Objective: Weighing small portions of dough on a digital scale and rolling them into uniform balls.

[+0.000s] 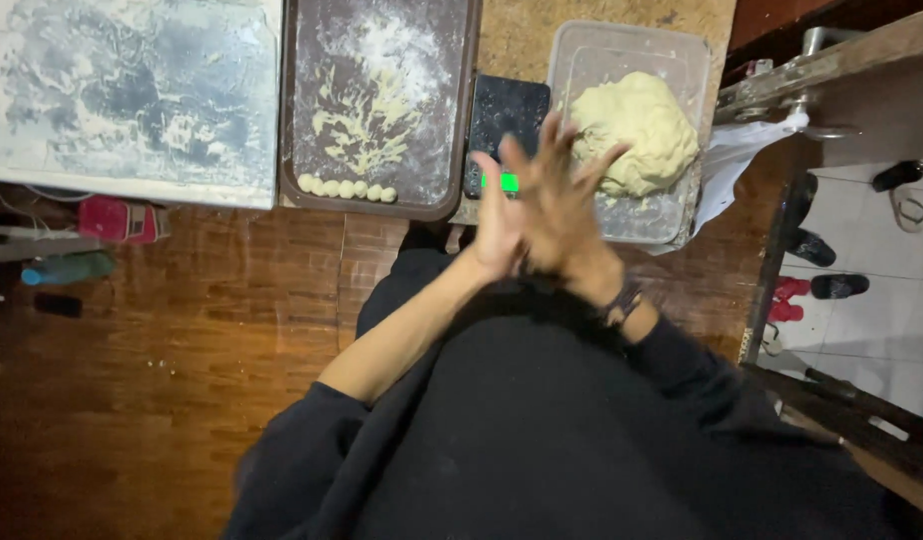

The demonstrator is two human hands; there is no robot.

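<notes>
From where I stand, the left hand and right hand press palm to palm, fingers spread; whether anything sits between them I cannot tell. The dough mound lies at 1 o'clock in its clear tub, the floured tray at 11.

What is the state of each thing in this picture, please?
left hand: palm pressed against the other hand, fingers spread
right hand: pressed on the left hand, nothing visible between them
dough lump: whole mass, lying in the tub
plastic tub: open, no lid
dark tray: floured, row of small dough balls at its near edge
kitchen scale: switched on, platform bare
white board: dusted with flour
</notes>
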